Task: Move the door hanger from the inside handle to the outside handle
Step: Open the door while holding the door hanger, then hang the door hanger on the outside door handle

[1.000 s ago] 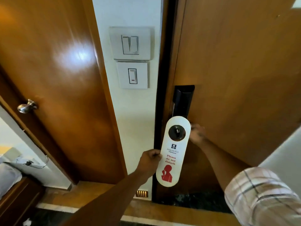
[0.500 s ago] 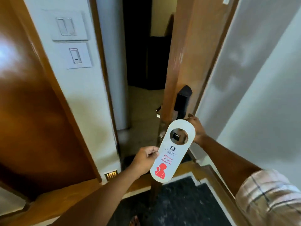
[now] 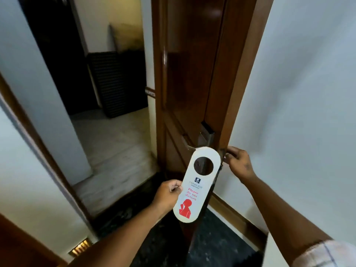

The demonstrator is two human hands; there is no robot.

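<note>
My left hand (image 3: 169, 195) pinches the left edge of the door hanger (image 3: 196, 185) about halfway down, fingers curled closed on the card. The hanger is a long white card with rounded ends, tilted so its top leans to the right. Near the top is a round cut-out hole; below it a small logo, red lettering that reads "Please do not disturb", and a red figure at the bottom. The hanger is held in the air in front of the edge of the open wooden door (image 3: 192, 74) — it hangs on no handle.

Just above the hanger's top end, a silver lever handle (image 3: 189, 145) juts out from a metal lock plate (image 3: 207, 134) on the door face that is turned toward me. My right hand (image 3: 238, 162) grips the door's edge on the far side, fingers wrapped closed around something there; what exactly they hold is hidden by the door.

Beyond the doorway lies a pale floor (image 3: 115, 143) and a dark doorway further off. A white wall (image 3: 308, 93) fills the right side.
</note>
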